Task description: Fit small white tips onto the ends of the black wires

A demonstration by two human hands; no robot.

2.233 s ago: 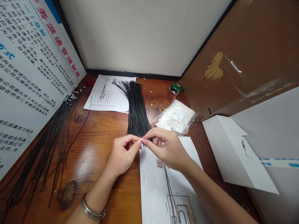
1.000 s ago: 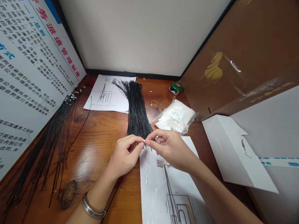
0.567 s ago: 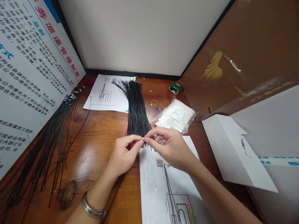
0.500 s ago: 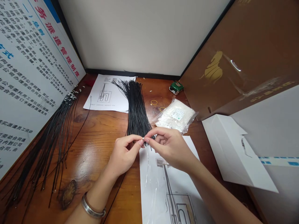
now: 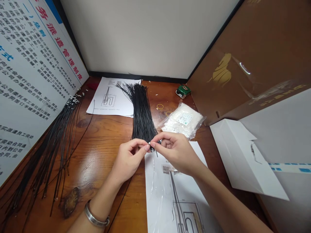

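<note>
Fingertip to fingertip, my two hands meet over the near end of a bundle of black wires (image 5: 143, 113). A tiny white connector (image 5: 149, 143) shows between the fingertips. My left hand (image 5: 132, 158) is closed in a pinch on a single black wire (image 5: 122, 200), which trails down past the wrist toward the near edge. My right hand (image 5: 176, 152) pinches the white connector with thumb and forefinger, its other fingers curled. The wire tip is hidden by the fingers. Just beyond the right hand lies a clear bag of white connectors (image 5: 183, 119).
Black wires with white ends (image 5: 65, 119) lie along the left panel. Printed drawing sheets (image 5: 160, 200) lie under my right forearm and at the back left. A green tape measure (image 5: 183, 91) and yellow rubber bands (image 5: 160, 106) sit at the back. White folded card (image 5: 243, 155) stands right.
Almost nothing differs. The fingertips have shifted very slightly, and the white connector shows a little more between them.
</note>
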